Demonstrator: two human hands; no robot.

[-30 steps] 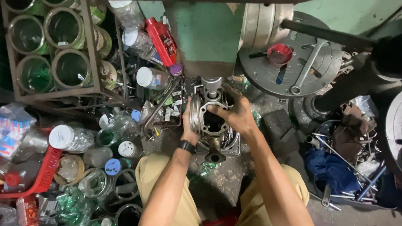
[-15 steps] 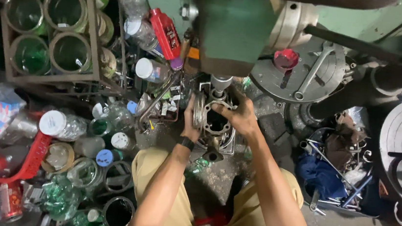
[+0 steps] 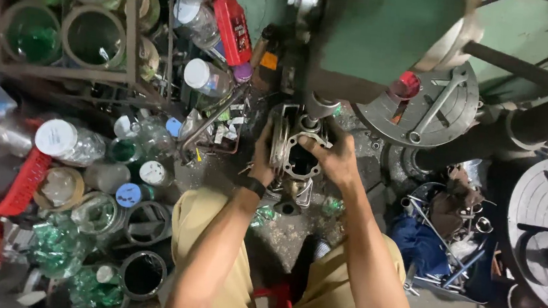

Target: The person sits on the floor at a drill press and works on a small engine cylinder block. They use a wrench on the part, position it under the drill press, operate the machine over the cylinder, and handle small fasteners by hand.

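Both hands hold one metal engine cylinder w/ fins, right under the drill's round shaft. Left hand fingers wrap its finned side, right hand fingers curl over its top rim. Looks lined up, not let go yet. 1 red bottle up-left of fingers, 1 wrench to their right.

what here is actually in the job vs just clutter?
In hand:
- left hand and right hand, both gripping the finned metal cylinder
- green machine just above it

Lying about:
- red bottle
- spanner on the round plate
- wooden crate of jars
- capped plastic bottles
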